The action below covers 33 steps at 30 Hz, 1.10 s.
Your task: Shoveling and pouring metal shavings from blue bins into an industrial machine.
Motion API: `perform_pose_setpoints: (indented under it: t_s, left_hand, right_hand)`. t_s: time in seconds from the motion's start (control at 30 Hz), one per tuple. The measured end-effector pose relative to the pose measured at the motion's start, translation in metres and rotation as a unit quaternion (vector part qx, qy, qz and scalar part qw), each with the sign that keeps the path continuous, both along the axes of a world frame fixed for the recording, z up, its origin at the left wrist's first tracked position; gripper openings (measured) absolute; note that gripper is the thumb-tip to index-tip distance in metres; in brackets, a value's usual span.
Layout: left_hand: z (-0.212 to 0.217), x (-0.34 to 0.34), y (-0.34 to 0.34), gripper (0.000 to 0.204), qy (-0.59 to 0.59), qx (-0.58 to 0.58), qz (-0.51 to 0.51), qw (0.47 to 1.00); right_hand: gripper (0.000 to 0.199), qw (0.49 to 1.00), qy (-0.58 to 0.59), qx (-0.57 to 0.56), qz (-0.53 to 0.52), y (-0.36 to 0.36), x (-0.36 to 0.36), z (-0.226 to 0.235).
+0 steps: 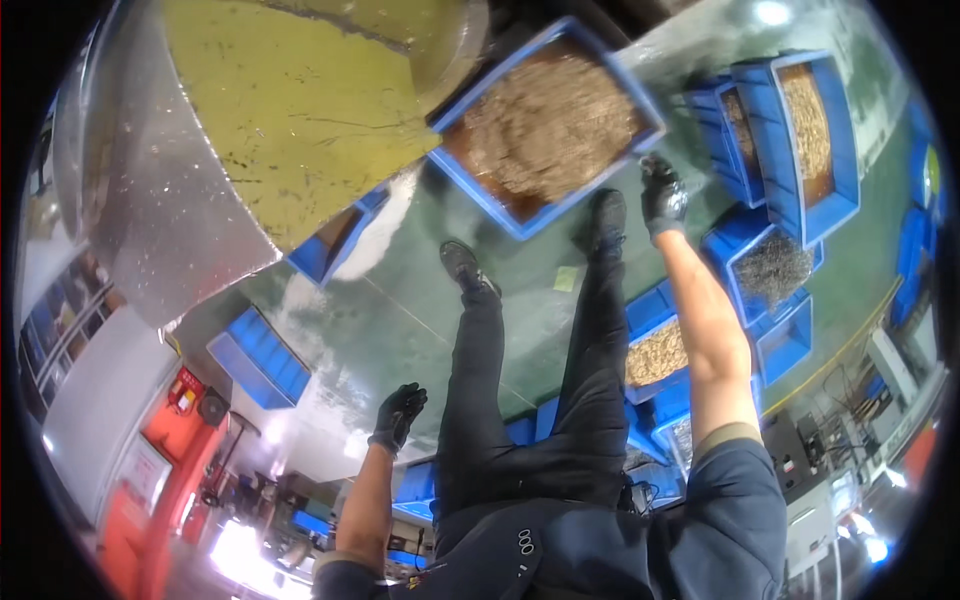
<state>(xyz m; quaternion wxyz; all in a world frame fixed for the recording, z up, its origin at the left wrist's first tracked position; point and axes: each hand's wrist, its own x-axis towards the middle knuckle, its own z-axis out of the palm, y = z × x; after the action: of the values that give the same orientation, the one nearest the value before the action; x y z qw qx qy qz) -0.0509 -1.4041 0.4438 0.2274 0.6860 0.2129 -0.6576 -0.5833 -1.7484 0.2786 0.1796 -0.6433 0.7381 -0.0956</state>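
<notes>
My left hand, in a black glove, hangs out to the left of my legs. Its fingers are loosely stretched and hold nothing. On the right, my right arm reaches forward, and the black-gloved right hand is beside the near right corner of a large blue bin. Those fingers are loosely bent and apart, with no object visible in them; whether a fingertip touches the rim I cannot tell. Many small tan-metallic pieces fill the bin, blurred by motion. The bin stands just beyond my shoes.
A yellow-lined metal chute juts in from the upper left. Stacked blue bins stand at the right, one above dark wiry scrap. Another bin with tan pieces is beside my right leg. A blue bin lies left on the green floor.
</notes>
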Motion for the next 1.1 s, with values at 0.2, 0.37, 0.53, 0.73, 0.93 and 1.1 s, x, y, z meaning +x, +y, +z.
perform_pose_setpoints:
  t_s: [0.2, 0.37, 0.53, 0.73, 0.93, 1.1]
  left_hand:
    - [0.014, -0.015, -0.012, 0.033, 0.008, -0.032, 0.007, 0.999]
    - [0.04, -0.037, -0.04, 0.033, -0.032, -0.08, 0.006, 0.996]
    - [0.05, -0.08, -0.063, 0.031, -0.04, -0.096, 0.028, 0.994]
    - [0.084, -0.147, -0.062, 0.035, -0.06, -0.1, 0.084, 0.99]
    - [0.106, -0.176, -0.037, 0.038, -0.063, -0.093, 0.135, 0.985]
    - [0.107, -0.184, -0.021, 0.042, -0.06, -0.094, 0.171, 0.979]
  right_hand:
    - [0.023, 0.945, -0.23, 0.128, -0.197, -0.042, 0.022, 0.094]
    - [0.024, 0.992, -0.122, 0.025, -0.005, -0.085, 0.016, 0.169]
    - [0.029, 0.981, 0.066, -0.169, 0.061, -0.196, 0.005, 0.263]
    - [0.039, 0.973, 0.053, -0.196, 0.106, -0.324, -0.035, 0.298]
    - [0.05, 0.991, 0.075, -0.105, 0.017, -0.381, 0.008, 0.369]
    - [0.057, 0.991, -0.097, 0.087, 0.02, -0.401, -0.009, 0.371]
